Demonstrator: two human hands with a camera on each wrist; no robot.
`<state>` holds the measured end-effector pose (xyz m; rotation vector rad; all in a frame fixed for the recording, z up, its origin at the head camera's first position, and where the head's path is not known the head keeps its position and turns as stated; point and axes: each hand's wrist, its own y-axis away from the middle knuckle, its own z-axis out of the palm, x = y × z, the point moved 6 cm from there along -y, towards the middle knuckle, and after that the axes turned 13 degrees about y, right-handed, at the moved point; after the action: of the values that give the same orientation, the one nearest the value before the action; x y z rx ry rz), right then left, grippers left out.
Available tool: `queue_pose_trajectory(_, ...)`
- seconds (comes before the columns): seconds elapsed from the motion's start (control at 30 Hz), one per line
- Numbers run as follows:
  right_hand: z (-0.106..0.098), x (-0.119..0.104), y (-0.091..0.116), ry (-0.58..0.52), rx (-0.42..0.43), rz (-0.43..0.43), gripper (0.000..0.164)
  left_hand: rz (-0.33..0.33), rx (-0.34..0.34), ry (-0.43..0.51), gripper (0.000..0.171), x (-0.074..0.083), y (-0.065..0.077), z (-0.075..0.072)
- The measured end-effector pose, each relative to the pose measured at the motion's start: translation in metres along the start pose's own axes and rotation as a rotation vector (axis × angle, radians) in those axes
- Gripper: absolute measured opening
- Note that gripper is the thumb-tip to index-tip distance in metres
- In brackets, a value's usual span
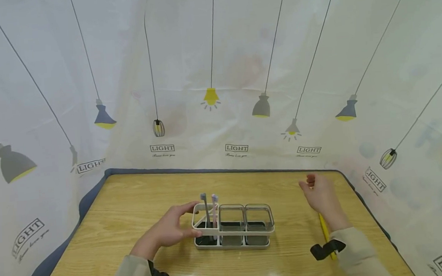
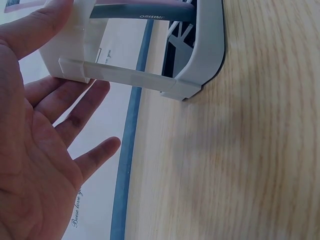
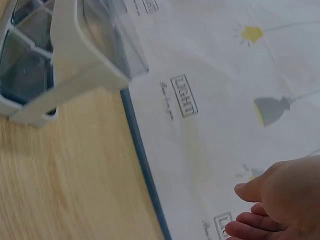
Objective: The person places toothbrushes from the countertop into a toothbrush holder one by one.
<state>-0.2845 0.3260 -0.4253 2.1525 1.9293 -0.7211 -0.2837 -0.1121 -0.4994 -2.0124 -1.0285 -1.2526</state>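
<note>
The white rack (image 1: 245,232) sits at the lower centre of the frame, its base seemingly on the wooden table (image 1: 134,206); it looks like thin moulded plastic — light and fairly stiff, smooth enough to slide if pushed. The left hand (image 1: 169,230) grips its left end, thumb on the near side of the upper band and fingers round the far side; that band looks the soundest place to hold, ideally at both ends, since one-sided lifting could tip it.

In the rack's left section stand a grey toothbrush (image 1: 207,215) and a pink toothbrush (image 1: 214,214), upright with a slight lean; they look loose enough to rattle. The middle clear cup (image 1: 231,213) and the right clear cup (image 1: 259,213) are see-through and hard-looking — glass or plastic, I cannot tell — so best treated as breakable and slippery.

Right of centre, the right hand (image 1: 321,196) is free, fingers loosely bent, well apart from the rack; a yellow object (image 1: 324,228) lies partly hidden beneath its wrist; the lamp-printed backdrop (image 1: 183,72) fills the upper frame.
</note>
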Motion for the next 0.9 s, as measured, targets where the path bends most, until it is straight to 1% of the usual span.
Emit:
queue_pose_trajectory(0.1,0.005,0.019,-0.002,0.016,-0.038,0.039,0.047,-0.003,0.001,0.000,0.088,0.000,0.001,-0.001)
queue_pose_trajectory(0.23,0.012,0.043,-0.002,0.061,-0.067,0.082,0.047,-0.001,0.000,0.003,0.087,0.000,0.000,0.000)
queue_pose_trajectory(0.37,0.017,0.056,-0.001,0.093,-0.096,0.103,0.047,0.006,0.000,0.007,0.085,-0.002,0.000,0.000)
queue_pose_trajectory(0.57,0.025,0.074,0.001,0.114,-0.144,0.122,0.050,-0.006,-0.002,0.004,0.085,-0.002,-0.001,0.000)
queue_pose_trajectory(0.73,0.033,0.091,0.003,0.124,-0.172,0.168,0.051,-0.007,-0.004,0.001,0.086,-0.003,-0.001,0.000)
queue_pose_trajectory(0.83,0.036,0.098,0.005,0.128,-0.173,0.185,0.042,-0.004,-0.002,-0.002,0.086,-0.003,-0.001,0.000)
queue_pose_trajectory(0.9,0.038,0.100,0.006,0.158,-0.175,0.179,0.036,-0.003,0.000,-0.004,0.086,-0.003,-0.001,0.000)
